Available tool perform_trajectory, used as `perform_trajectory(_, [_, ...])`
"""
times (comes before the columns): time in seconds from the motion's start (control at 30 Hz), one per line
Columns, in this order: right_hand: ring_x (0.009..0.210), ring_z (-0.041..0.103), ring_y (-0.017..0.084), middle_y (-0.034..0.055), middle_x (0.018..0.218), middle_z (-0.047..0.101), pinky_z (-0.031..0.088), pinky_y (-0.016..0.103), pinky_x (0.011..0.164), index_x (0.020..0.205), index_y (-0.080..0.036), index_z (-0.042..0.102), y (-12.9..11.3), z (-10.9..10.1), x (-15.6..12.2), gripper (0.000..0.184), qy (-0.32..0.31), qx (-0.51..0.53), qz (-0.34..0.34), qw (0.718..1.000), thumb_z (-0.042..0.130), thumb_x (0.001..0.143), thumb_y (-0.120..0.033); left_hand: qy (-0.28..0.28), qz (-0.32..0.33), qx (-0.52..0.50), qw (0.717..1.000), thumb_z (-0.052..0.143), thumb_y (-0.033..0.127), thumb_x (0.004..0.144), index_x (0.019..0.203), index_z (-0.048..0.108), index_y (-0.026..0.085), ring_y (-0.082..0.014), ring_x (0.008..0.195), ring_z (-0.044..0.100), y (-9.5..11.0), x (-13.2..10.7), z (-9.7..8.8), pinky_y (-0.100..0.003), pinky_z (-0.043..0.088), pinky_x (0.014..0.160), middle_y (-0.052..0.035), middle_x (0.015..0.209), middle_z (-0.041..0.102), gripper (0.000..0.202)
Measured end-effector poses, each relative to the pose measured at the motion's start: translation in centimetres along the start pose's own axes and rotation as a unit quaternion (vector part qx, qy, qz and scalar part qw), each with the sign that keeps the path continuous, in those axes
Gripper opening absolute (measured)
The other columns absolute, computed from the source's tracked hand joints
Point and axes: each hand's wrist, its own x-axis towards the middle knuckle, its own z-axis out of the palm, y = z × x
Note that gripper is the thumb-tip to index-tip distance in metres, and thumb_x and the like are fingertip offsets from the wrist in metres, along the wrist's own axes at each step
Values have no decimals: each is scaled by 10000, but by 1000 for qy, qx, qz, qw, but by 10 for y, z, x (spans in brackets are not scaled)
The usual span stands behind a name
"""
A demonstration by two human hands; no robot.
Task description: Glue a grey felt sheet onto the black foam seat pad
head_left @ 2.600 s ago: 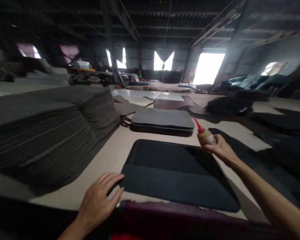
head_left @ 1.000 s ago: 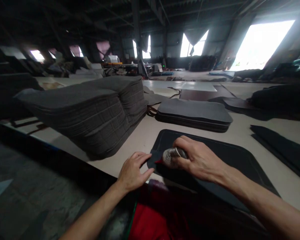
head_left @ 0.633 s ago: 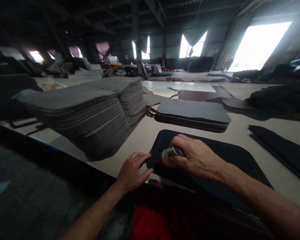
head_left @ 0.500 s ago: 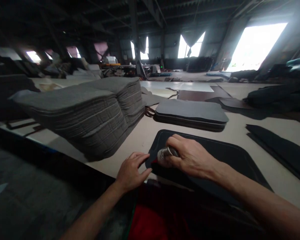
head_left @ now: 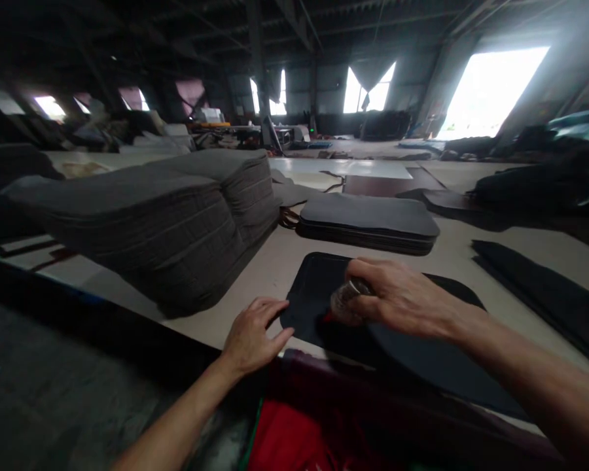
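Observation:
A dark rounded-corner mat point(head_left: 304, 297) lies flat on the pale table. Over it, my right hand point(head_left: 397, 294) is closed around a small greyish bottle point(head_left: 344, 302) with a red tip, tilted so that the tip points down at the mat's surface. Part of the bottle is hidden by my fingers. At the mat's left edge rests my left hand point(head_left: 255, 333), its thumb and fingers apart, fingertips touching or very close to the edge; nothing is in it.
Tall stacks of grey-brown sheets point(head_left: 177, 229) stand on the left. Behind the mat lies a lower stack of grey mats point(head_left: 368, 216). Black folded pieces point(head_left: 544, 288) are on the right. The table's front edge point(head_left: 196, 337) runs close to my left hand.
My right hand has moved the bottle to the right across the mat, away from my left hand. My left hand stays at the mat's edge. The view has shifted slightly.

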Motion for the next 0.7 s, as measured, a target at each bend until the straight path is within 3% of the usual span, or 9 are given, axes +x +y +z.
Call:
perform_trajectory(0.17, [696,446,148,0,859,546,242,296,598,852,-219,484,-11,11,9,100,22,12,-41,999,527,814,-301,-1,2,3,1000,682,329,832,1242,619,221,-230,1111,590,-1,2,0,-409,503,974,-77,1177,638,429])
perform_trajectory(0.3, [679,436,143,-2,848,540,242,295,593,833,-216,471,-12,7,9,105,14,9,-45,999,529,800,-297,2,3,6,1000,677,334,836,1240,619,223,-232,1122,588,-2,2,1,-409,503,982,-77,1191,634,423])
perform_trajectory(0.7, [733,507,177,2,831,597,299,309,637,850,-240,562,43,-24,-48,83,-28,-21,83,996,559,807,-310,7,20,24,999,649,432,865,1253,613,241,-236,1122,594,-9,2,2,-400,500,977,-68,1202,636,434])
